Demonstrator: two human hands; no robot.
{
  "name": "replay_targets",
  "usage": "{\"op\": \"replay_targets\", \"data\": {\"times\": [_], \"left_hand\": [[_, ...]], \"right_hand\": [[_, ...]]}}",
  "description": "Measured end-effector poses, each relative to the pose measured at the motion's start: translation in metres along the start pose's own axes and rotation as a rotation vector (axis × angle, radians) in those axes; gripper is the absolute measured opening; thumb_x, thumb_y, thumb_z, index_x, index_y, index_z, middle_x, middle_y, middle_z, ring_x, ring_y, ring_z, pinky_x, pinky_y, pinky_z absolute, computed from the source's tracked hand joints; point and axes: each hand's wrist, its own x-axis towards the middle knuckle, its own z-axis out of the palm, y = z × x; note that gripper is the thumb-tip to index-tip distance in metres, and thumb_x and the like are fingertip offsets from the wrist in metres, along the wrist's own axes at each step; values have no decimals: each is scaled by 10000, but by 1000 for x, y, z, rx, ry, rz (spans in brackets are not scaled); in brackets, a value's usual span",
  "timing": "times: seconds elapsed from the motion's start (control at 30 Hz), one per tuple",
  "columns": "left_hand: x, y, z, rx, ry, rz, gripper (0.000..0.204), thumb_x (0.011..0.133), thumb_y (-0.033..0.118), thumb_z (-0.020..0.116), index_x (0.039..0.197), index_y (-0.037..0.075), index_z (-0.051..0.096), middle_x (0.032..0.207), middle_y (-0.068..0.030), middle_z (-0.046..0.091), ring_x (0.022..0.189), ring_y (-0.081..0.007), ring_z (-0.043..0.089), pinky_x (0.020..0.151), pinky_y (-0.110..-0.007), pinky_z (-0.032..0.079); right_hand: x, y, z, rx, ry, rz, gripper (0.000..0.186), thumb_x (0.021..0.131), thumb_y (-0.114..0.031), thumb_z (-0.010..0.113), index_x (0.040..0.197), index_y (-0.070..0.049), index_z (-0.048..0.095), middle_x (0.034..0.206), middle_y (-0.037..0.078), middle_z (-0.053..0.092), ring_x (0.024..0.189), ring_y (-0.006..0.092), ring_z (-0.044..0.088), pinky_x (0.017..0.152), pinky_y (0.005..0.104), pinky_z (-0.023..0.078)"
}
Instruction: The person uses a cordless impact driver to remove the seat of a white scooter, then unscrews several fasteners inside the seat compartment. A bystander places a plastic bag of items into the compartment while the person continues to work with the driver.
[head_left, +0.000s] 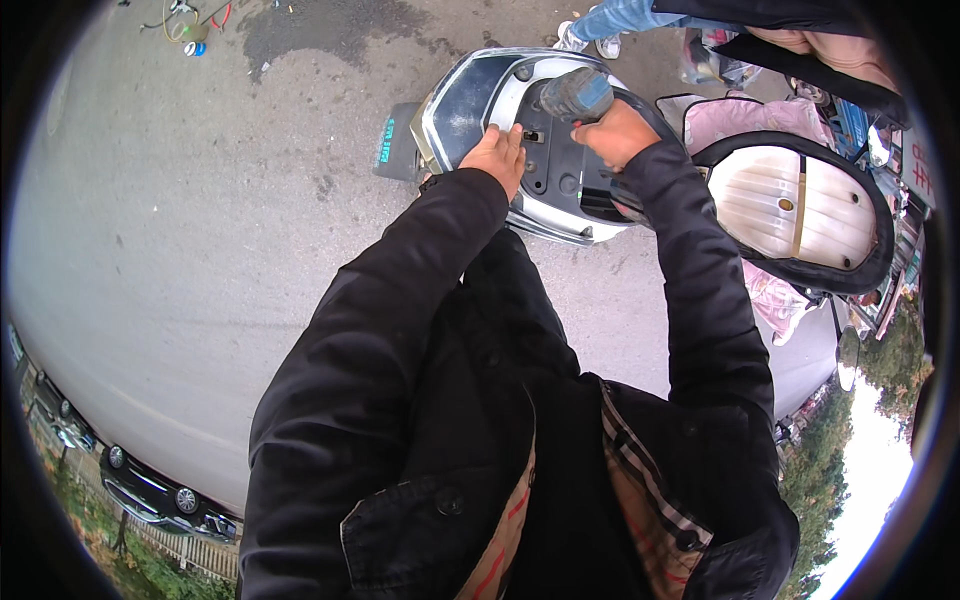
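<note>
1. Head view, the person's right hand (618, 135): closed around a blue-grey power drill (588, 96), at its upper left.
2. Left hand (495, 162): fingers extended, gripping nothing, laid on the scooter's rear body (466, 103).
3. Opened seat (755, 195): right of the right hand.

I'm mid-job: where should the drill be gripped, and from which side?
Probably by the handle, coming from the right: the drill shows its bulky blue-and-grey body left of the right hand, whose fingers curl around the grip. That hand hides most of the handle, so its exact shape can't be judged.
</note>
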Motion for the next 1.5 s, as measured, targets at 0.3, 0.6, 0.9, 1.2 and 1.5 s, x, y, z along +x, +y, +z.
{"op": "replay_targets", "data": {"times": [0.3, 0.6, 0.9, 1.2, 1.5], "left_hand": [[-1, -1, -3, -3, -34, 17, 493, 1025, 222, 452, 1480, 38, 496, 1611, -231, 386, 1377, -300, 500, 1221, -511, 230], [-2, -4, -13, 2, -82, 21, 516, 1043, 258, 427, 1517, 59, 459, 1628, -233, 354, 1499, -331, 368, 1245, -524, 159], [1, -2, -21, 4, -173, -25, 561, 1040, 301, 448, 1561, 96, 406, 1644, -229, 326, 1526, -334, 321, 1255, -537, 92], [34, -23, -63, -319, -326, -120, 737, 829, 615, 718, 1310, 61, 655, 1420, -169, 561, 1374, -286, 496, 1196, -463, 217], [90, -59, -57, 110, -69, -480, 1055, 758, 718, 742, 1627, 330, 286, 1657, -106, 305, 1539, -352, 250, 1181, -614, 218]], "right_hand": [[1, 4, -1, 88, -49, 134, 350, 811, -274, 711, 1006, 17, 726, 820, 212, 722, 704, 337, 712, 668, 405, 543], [6, 12, 7, -260, 175, -38, 419, 814, -355, 694, 1004, 14, 753, 1016, 293, 717, 1011, 463, 682, 920, 493, 535], [7, 14, -13, 144, -113, 117, 345, 857, -302, 741, 775, 23, 657, 628, 84, 581, 481, 166, 533, 469, 339, 429], [-8, 67, 19, 659, -117, 188, 325, 901, -261, 748, 1010, 33, 661, 679, 35, 572, 498, 139, 523, 477, 326, 438], [-6, 58, 7, 472, -60, 4, 243, 881, -198, 698, 956, 27, 645, 631, 32, 543, 478, 127, 489, 439, 320, 395]]}}
